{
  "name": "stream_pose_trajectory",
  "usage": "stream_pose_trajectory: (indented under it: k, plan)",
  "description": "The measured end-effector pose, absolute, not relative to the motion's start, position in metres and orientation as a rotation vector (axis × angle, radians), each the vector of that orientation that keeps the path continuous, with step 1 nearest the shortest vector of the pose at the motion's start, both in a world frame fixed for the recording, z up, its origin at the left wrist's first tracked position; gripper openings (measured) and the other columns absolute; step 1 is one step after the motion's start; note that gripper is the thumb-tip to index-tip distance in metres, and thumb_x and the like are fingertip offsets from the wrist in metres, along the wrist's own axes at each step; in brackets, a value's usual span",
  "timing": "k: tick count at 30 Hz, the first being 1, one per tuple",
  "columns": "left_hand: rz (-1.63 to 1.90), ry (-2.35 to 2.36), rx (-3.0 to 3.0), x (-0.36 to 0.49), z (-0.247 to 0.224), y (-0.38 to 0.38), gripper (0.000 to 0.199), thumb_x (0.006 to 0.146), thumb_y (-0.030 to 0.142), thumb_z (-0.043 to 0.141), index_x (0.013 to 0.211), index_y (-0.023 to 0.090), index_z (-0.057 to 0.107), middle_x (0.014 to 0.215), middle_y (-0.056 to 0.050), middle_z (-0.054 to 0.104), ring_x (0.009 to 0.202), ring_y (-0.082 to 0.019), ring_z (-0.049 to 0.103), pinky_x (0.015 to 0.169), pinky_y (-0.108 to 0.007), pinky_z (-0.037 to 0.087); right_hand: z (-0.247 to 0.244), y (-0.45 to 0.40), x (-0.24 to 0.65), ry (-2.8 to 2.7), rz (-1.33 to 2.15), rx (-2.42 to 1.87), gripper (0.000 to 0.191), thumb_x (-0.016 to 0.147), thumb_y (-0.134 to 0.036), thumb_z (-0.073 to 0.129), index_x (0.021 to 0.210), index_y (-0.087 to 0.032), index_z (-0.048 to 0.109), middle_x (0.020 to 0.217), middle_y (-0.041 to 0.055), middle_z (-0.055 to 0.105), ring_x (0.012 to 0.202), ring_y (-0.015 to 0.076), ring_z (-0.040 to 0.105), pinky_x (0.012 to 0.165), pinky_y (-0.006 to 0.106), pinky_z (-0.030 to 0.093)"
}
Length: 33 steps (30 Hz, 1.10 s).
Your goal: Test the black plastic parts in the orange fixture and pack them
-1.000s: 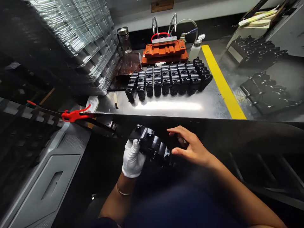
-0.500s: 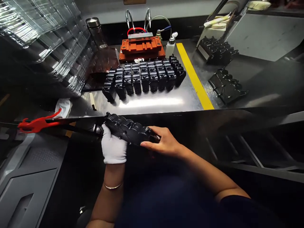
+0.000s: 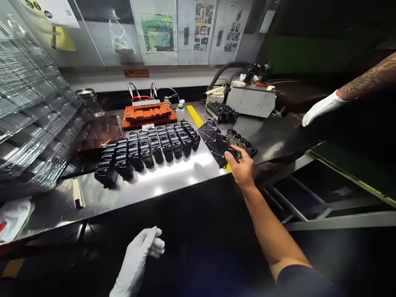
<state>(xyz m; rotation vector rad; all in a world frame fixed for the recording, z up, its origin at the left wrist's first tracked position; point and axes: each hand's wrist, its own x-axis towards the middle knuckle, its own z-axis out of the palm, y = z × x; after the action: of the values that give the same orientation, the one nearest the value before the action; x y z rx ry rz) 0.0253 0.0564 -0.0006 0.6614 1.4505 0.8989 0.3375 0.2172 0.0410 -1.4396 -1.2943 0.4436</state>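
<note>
My bare right hand [image 3: 243, 167] grips a black molded plastic part [image 3: 213, 144] by its right end, thumb on its near face. The part is tilted, its ribbed flat side towards me, above the yellow strip [image 3: 194, 115]. Right behind it on the bench lies a similar black part [image 3: 243, 142], partly covered by the hand and the held part. My left hand [image 3: 144, 251], in a white glove, hangs in front of the bench edge with its fingers loosely curled and nothing visible in it. A row of black ribbed parts [image 3: 154, 144] stands on the metal bench to the left.
An orange fixture [image 3: 148, 111] stands behind the row. Stacked clear plastic trays [image 3: 31, 107] rise at the left, near a light-handled tool [image 3: 78, 193]. More black parts [image 3: 222, 111] lie by a grey box [image 3: 252, 100]. A co-worker's gloved hand [image 3: 323, 108] reaches in from the right.
My left hand has let go of the black part and dropped. The right hand has carried it rightwards to the yellow strip. The view has swung right; a co-worker's arm now shows.
</note>
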Motion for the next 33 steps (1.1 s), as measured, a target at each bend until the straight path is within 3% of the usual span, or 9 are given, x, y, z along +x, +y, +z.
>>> stream_pose_trajectory:
  k: [3, 8, 11, 14, 17, 22, 26, 29, 33]
  plan:
    - [0.91, 1.509, 0.631, 0.025, -0.003, 0.061, 0.052, 0.066, 0.061, 0.07, 0.085, 0.013, 0.067, 0.063, -0.003, 0.066, 0.061, -0.018, 0.06, 0.059, -0.028, 0.048, 0.045, 0.268, 0.338, -1.42, 0.185, -1.845, 0.041, 0.081, -0.037, 0.06, 0.117, -0.018, 0.063, 0.098, 0.0104, 0.071, 0.09, 0.0247, 0.065, 0.084, 0.037, 0.049]
    - [0.918, 1.535, 0.631, 0.03, -0.005, 0.063, 0.056, 0.059, 0.064, 0.073, 0.084, 0.014, 0.069, 0.063, -0.005, 0.068, 0.062, -0.02, 0.063, 0.06, -0.029, 0.05, 0.052, 0.323, 0.318, -1.838, 0.328, -1.903, 0.044, 0.088, -0.04, 0.056, 0.127, -0.019, 0.059, 0.117, 0.0105, 0.068, 0.106, 0.0249, 0.063, 0.091, 0.034, 0.047]
    - [0.937, 1.565, 0.571, 0.023, -0.016, 0.061, 0.058, 0.052, 0.065, 0.076, 0.079, 0.015, 0.069, 0.061, -0.006, 0.068, 0.061, -0.022, 0.064, 0.058, -0.031, 0.052, 0.065, 0.316, 0.341, -1.825, 0.251, -1.914, 0.046, 0.088, -0.045, 0.055, 0.127, -0.021, 0.059, 0.119, 0.0089, 0.067, 0.108, 0.0236, 0.062, 0.09, 0.032, 0.047]
    - [0.944, 1.593, 0.531, 0.011, -0.029, 0.06, 0.054, 0.053, 0.062, 0.077, 0.08, 0.015, 0.07, 0.062, -0.006, 0.07, 0.061, -0.022, 0.065, 0.057, -0.031, 0.052, 0.077, 0.285, 0.398, -1.593, -0.051, -2.261, 0.049, 0.083, -0.044, 0.06, 0.125, -0.018, 0.06, 0.116, 0.015, 0.067, 0.107, 0.0308, 0.062, 0.088, 0.04, 0.047]
    - [0.91, 1.571, 0.521, 0.009, -0.035, 0.065, 0.053, 0.054, 0.06, 0.077, 0.08, 0.014, 0.069, 0.062, -0.006, 0.069, 0.059, -0.022, 0.065, 0.055, -0.03, 0.051, 0.076, 0.243, 0.448, -1.529, 0.095, -2.45, 0.046, 0.072, -0.04, 0.069, 0.111, -0.015, 0.068, 0.105, 0.0162, 0.07, 0.103, 0.0342, 0.063, 0.084, 0.04, 0.048]
    - [0.955, 1.369, 0.577, 0.054, -0.019, 0.084, 0.053, 0.061, 0.05, 0.078, 0.095, 0.012, 0.066, 0.074, -0.007, 0.07, 0.064, -0.019, 0.066, 0.06, -0.03, 0.053, 0.037, 0.165, 0.419, -1.352, 0.705, -1.935, 0.049, 0.065, -0.054, 0.069, 0.089, -0.011, 0.071, 0.081, 0.0112, 0.072, 0.077, 0.0285, 0.067, 0.069, 0.038, 0.052]
    - [1.056, 1.234, 0.571, 0.091, -0.002, 0.098, 0.06, 0.069, 0.045, 0.073, 0.118, 0.013, 0.057, 0.078, -0.006, 0.068, 0.057, -0.014, 0.061, 0.051, -0.025, 0.048, 0.002, 0.122, 0.323, -1.407, 1.085, -1.602, 0.053, 0.07, -0.059, 0.067, 0.096, -0.013, 0.07, 0.089, 0.0111, 0.073, 0.081, 0.0269, 0.067, 0.073, 0.039, 0.053]
    - [1.181, 1.272, 0.704, 0.087, 0.005, 0.099, 0.05, 0.077, 0.044, 0.067, 0.117, 0.014, 0.06, 0.095, -0.01, 0.07, 0.078, -0.017, 0.067, 0.071, -0.029, 0.053, 0.003, 0.119, 0.264, -1.798, 1.325, -1.413, 0.05, 0.077, -0.057, 0.062, 0.105, -0.015, 0.066, 0.098, 0.0095, 0.071, 0.088, 0.0244, 0.066, 0.077, 0.037, 0.051]
    - [1.2, 1.41, 0.764, 0.052, 0.01, 0.085, 0.043, 0.076, 0.044, 0.068, 0.112, 0.019, 0.066, 0.108, -0.009, 0.07, 0.096, -0.023, 0.067, 0.087, -0.034, 0.051, 0.027, 0.159, 0.232, -2.156, 1.048, -1.497, 0.039, 0.092, -0.047, 0.043, 0.114, -0.018, 0.056, 0.102, 0.0072, 0.066, 0.085, 0.0198, 0.061, 0.077, 0.035, 0.046]
